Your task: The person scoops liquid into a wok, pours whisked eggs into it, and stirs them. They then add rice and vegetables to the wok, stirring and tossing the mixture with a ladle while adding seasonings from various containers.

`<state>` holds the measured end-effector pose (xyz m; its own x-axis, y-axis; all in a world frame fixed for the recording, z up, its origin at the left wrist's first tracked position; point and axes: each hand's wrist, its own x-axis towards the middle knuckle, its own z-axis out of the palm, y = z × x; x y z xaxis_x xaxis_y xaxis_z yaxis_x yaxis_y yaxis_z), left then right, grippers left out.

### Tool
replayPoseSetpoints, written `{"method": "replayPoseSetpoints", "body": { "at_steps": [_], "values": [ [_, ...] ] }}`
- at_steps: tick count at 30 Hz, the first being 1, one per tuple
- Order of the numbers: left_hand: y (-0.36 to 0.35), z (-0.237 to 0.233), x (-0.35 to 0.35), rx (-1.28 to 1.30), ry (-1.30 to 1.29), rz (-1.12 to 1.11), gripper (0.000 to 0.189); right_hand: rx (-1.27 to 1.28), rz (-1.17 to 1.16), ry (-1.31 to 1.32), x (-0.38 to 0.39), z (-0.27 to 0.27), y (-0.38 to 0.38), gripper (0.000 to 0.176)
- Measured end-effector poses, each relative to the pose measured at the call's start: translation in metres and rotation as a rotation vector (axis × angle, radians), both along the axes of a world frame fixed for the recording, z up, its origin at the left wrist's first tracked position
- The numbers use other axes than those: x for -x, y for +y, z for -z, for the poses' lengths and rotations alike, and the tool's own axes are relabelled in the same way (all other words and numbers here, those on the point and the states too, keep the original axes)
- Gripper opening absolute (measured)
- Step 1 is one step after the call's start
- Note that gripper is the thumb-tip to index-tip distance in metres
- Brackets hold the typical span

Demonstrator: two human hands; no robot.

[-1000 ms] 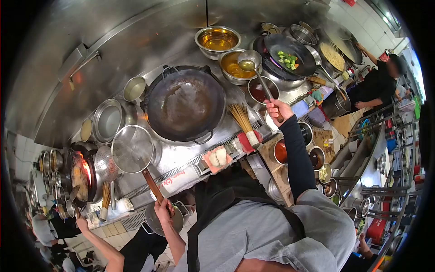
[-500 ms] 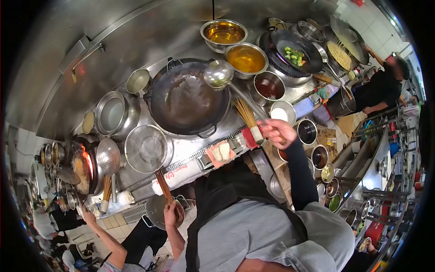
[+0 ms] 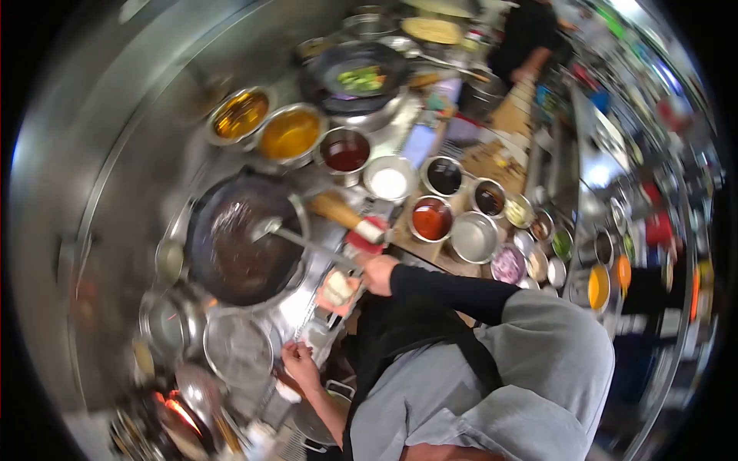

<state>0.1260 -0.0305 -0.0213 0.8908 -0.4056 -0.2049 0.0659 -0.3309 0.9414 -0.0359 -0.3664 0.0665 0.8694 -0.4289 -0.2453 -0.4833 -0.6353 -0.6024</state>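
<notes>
My right hand (image 3: 377, 274) is closed round the handle of a long metal ladle (image 3: 315, 247). The ladle's bowl sits over the large dark wok (image 3: 247, 265), whose bottom looks wet and shiny. Over the counter's front edge, my left hand (image 3: 300, 363) has loosely curled fingers with nothing visible in them. Beside it rests a round wire-mesh strainer (image 3: 239, 349), its brown handle partly under my left hand and wrist. A bamboo wok brush (image 3: 334, 208) lies between the wok and the sauce pots. Close to my right hand is a folded pale cloth (image 3: 338, 288) on a pinkish one.
Behind the wok stand two bowls of yellow oil (image 3: 290, 134) and a pot of dark red sauce (image 3: 344, 150). Several sauce and ingredient containers (image 3: 474, 237) fill the right side. Flames (image 3: 178, 411) burn lower left. A person in black (image 3: 526, 42) stands at the far right.
The view has swung right. My right hand has lowered the ladle's bowl from the wok's edge to over its middle. My left hand has moved off the strainer's handle end, nearer its mesh.
</notes>
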Motion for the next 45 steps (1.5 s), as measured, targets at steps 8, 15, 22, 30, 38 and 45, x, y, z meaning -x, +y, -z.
{"method": "replayPoseSetpoints", "body": {
  "at_steps": [8,15,22,30,38,45],
  "values": [
    [-0.139,-0.032,0.050,-0.131,0.195,0.862,0.026,-0.843,0.306,-0.428,-0.003,0.032,0.037,0.022],
    [-0.182,-0.013,0.105,-0.288,0.069,1.238,0.032,-1.232,0.303,-0.541,0.189,-0.040,0.041,0.021],
    [-0.211,0.012,0.211,-0.268,0.119,1.402,0.030,-1.066,1.046,-0.797,0.395,-0.054,0.110,0.025],
    [-0.190,-0.028,0.414,-0.378,0.212,1.668,0.027,-0.950,1.648,-1.203,0.607,-0.034,0.256,0.026],
    [-0.210,-0.043,0.549,-0.301,-0.102,2.151,0.024,0.321,1.706,-0.085,0.720,-0.036,0.294,0.028],
    [-0.281,-0.041,0.664,-0.021,-0.010,2.099,0.025,-0.278,1.743,0.012,0.761,-0.095,0.242,0.024]
  ]
}}
